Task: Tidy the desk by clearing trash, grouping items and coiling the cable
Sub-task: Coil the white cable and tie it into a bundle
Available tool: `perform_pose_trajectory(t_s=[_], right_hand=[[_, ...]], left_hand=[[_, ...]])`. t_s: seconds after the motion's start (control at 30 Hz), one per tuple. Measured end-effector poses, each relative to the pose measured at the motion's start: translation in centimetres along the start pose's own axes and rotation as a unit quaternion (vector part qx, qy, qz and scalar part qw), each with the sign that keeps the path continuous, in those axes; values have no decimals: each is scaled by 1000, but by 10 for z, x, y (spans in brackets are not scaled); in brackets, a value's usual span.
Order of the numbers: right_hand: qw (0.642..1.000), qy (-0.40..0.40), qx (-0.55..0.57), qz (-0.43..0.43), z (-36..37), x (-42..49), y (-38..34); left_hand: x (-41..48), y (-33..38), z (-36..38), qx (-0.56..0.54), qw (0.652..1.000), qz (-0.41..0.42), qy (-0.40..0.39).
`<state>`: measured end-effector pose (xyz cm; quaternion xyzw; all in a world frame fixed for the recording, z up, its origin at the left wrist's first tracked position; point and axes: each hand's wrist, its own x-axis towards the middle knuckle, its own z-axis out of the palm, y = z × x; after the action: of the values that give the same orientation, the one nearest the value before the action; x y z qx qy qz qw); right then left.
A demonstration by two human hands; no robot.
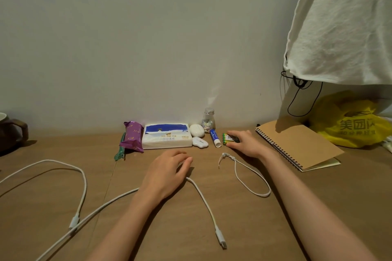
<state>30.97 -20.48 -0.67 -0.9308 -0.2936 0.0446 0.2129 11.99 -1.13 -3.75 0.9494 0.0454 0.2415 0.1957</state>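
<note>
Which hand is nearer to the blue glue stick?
The right hand. It rests on the batteries just right of the glue stick. The left hand lies on the white cable, nearer the person and farther from the stick.

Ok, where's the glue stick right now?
The glue stick lies near the wall, right of centre, between the white cloud-shaped item and the battery pack under the right hand.

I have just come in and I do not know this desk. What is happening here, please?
A person is tidying a desk. The right hand is closed on a pack of batteries beside the glue stick, in the row of small items along the wall. The left hand rests flat on the white cable, which lies loose and uncoiled. A spiral notebook sits to the right.
</note>
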Motion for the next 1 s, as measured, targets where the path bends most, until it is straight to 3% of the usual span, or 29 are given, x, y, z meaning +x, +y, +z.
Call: perform_pose_trajectory(t_s=[0.4,0.77,0.9,1.0], right_hand=[[996,-44,41,-62,8,15,-14],[994,29,98,-34,5,5,-19],[988,84,115,-67,-9,-20,-49],[986,76,112,-95,-14,-46,-73]], left_hand=[[2,-2,3,-5,1000,-9,-21],[0,-2,-1,-19,1000,-11,-5],[-5,-4,-7,-39,999,-25,14],[-11,-5,-13,-35,999,-23,3]])
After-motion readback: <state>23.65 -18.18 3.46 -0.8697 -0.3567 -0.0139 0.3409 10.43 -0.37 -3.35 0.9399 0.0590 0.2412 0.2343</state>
